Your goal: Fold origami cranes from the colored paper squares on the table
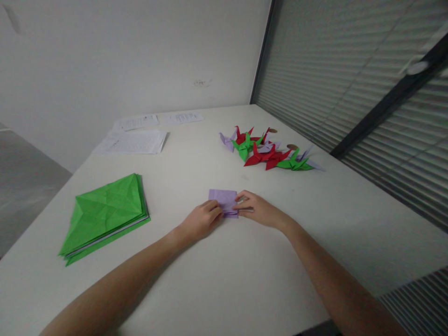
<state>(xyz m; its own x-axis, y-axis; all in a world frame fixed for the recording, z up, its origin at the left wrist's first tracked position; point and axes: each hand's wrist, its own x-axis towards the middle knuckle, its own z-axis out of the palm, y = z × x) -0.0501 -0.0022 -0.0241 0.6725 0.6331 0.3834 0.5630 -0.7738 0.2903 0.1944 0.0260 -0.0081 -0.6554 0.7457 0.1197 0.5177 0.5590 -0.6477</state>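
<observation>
A small folded sheet of purple origami paper (224,197) lies on the white table between my hands, with a loose layer showing along its near edge. My left hand (206,215) is closed at its lower left side, fingers curled on the paper. From the right, my right hand (257,207) pinches the right edge, thumb and fingertips meeting at the paper. Beyond my hands sits a cluster of folded paper cranes in red (261,156), green (245,146) and purple (228,141).
To the left lies a stack of creased green paper sheets (110,205). Printed papers (135,141) rest at the back left of the table (196,280). A white wall (140,56) stands behind, and a window with blinds (332,70) runs along the right.
</observation>
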